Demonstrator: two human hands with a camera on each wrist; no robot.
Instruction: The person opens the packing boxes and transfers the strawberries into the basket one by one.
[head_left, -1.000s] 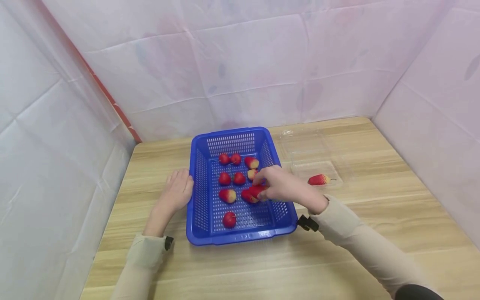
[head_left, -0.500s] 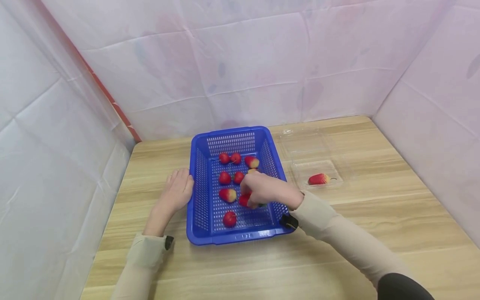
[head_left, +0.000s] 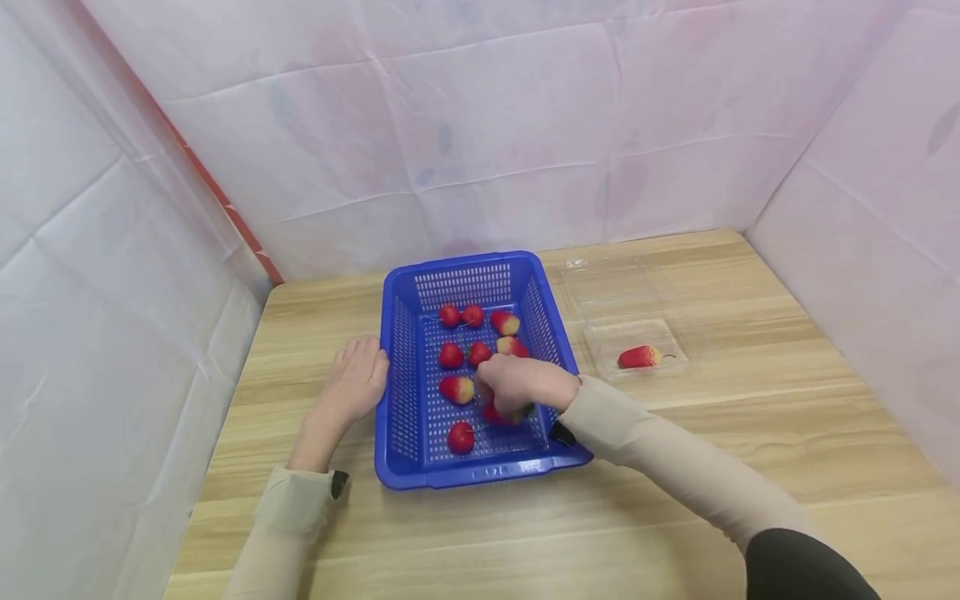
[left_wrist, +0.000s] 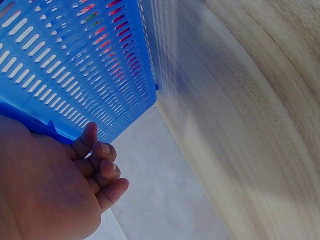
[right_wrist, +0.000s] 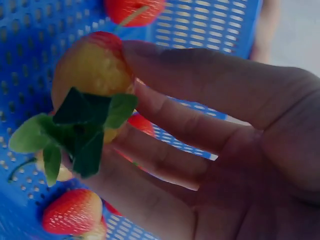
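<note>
In the blue plastic basket (head_left: 483, 475) my right hand (head_left: 510, 385) pinches a red-and-yellow strawberry (right_wrist: 92, 65) between thumb and fingers, its green leaves (right_wrist: 82, 125) facing the right wrist camera. From the head, the hand covers most of this strawberry. My left hand (head_left: 356, 379) rests against the basket's left rim, its fingers loosely curled in the left wrist view beside the slotted wall (left_wrist: 75, 85). About the right hand lie more strawberries, one (head_left: 456, 389) to its left and others (head_left: 505, 322) behind it, and several red cherries, one (head_left: 461, 437) near the front.
Right of the basket an opened clear plastic box (head_left: 600, 333) lies on the wooden table (head_left: 675, 467), with one strawberry (head_left: 640, 357) in its near half. White sheets (head_left: 495, 150) hang as walls behind and at both sides.
My right hand has moved left and slightly toward the basket's front with the strawberry, uncovering a strawberry behind it. The left hand has stayed at the rim.
</note>
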